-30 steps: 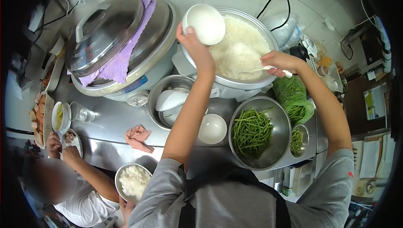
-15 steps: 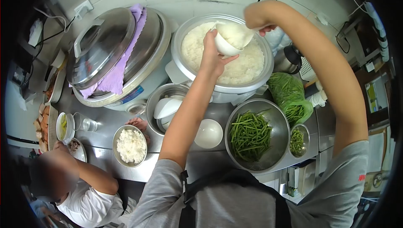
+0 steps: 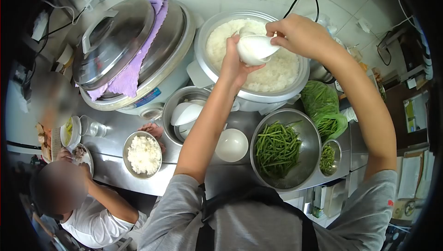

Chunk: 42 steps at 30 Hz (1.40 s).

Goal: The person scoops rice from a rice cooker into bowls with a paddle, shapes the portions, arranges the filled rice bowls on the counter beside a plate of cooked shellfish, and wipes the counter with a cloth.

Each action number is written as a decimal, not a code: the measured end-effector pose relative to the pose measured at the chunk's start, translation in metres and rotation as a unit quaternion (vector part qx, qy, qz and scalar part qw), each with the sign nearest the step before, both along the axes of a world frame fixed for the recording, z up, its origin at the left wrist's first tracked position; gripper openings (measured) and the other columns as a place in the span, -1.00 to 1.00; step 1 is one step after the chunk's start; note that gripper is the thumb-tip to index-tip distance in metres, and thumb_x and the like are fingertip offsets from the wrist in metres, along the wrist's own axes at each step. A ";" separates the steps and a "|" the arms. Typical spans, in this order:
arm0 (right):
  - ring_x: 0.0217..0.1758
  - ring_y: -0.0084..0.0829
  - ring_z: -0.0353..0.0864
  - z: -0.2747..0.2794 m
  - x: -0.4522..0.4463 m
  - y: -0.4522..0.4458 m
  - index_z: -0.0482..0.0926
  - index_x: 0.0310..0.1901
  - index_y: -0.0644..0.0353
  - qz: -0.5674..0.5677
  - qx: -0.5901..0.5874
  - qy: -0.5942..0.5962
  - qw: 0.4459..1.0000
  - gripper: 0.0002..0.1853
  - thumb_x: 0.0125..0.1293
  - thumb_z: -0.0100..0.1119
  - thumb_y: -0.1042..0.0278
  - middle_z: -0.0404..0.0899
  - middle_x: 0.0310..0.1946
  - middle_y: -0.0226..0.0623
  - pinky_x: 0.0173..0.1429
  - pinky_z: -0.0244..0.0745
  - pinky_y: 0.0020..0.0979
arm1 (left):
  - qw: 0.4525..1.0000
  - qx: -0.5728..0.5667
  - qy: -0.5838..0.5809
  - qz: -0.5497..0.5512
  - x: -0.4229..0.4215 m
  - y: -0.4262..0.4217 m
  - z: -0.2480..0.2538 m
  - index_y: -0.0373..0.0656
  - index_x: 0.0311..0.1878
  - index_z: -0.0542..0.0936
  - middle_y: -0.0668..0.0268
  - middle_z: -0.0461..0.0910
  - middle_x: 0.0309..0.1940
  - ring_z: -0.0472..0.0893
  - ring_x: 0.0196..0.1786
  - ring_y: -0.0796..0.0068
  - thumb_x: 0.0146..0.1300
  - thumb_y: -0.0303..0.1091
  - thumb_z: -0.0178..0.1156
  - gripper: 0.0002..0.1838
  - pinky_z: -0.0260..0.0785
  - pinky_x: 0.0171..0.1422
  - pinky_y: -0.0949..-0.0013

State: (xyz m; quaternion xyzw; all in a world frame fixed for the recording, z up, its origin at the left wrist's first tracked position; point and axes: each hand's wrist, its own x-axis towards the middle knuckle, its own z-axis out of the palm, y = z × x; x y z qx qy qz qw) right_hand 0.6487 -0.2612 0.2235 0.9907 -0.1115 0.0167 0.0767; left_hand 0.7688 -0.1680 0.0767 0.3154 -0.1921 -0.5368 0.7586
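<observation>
Over a large round cooker (image 3: 199,50) full of white rice, my left hand (image 3: 236,64) holds a white bowl (image 3: 249,53), tilted, with its fingers wrapped round the side. My right hand (image 3: 288,34) grips a white rice paddle (image 3: 265,45), whose broad blade lies against the mouth of the bowl. How much rice is in the bowl is hidden by the paddle. Below my left forearm an empty white bowl (image 3: 231,145) stands on the steel counter (image 3: 210,170), beside a metal pot (image 3: 173,108) with a white ladle in it.
A lidded cooker (image 3: 115,48) with a purple cloth stands at left. A bowl of rice (image 3: 144,155) and a pink cloth (image 3: 152,131) lie below it. A seated person (image 3: 101,214) is at lower left. Green beans fill a colander (image 3: 302,158) and a green bag (image 3: 320,103).
The paddle has come down from the right onto the left hand's bowl, after scooping rice. The rice bowl at lower left has been set on the counter. Another person has appeared at far left.
</observation>
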 end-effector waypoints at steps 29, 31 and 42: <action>-0.76 -0.78 0.03 -0.061 -0.035 -0.049 0.27 0.37 0.10 -0.203 0.771 -0.156 0.583 -0.45 0.49 -0.22 -0.04 0.01 -0.76 -0.65 -0.70 0.01 -0.61 | 0.987 -0.068 0.143 -0.015 0.012 0.007 -0.001 -0.10 0.35 0.22 0.06 0.29 0.31 0.35 0.33 0.01 0.28 0.15 -0.28 -0.31 0.34 0.21 -0.26; -0.69 -0.70 0.18 -0.064 -0.049 -0.082 0.31 0.34 0.07 -0.249 0.679 -0.204 0.660 -0.51 0.47 -0.17 0.06 0.17 -0.70 -0.56 -0.64 0.15 -0.55 | 0.993 -0.076 0.088 -0.005 0.025 0.009 0.002 -0.18 0.35 0.22 0.03 0.30 0.31 0.36 0.33 0.02 0.29 0.14 -0.31 -0.29 0.36 0.20 -0.23; -0.23 0.00 0.63 -0.094 -0.047 -0.104 0.53 0.10 -0.06 -0.215 -0.070 0.033 0.974 -0.68 0.38 -0.06 0.18 0.62 -0.34 -0.01 -0.13 0.53 -0.04 | 0.995 -0.079 0.008 0.064 0.029 0.012 0.013 -0.33 0.26 0.27 -0.07 0.37 0.19 0.44 0.25 0.01 0.28 0.08 -0.37 -0.30 0.49 0.12 -0.09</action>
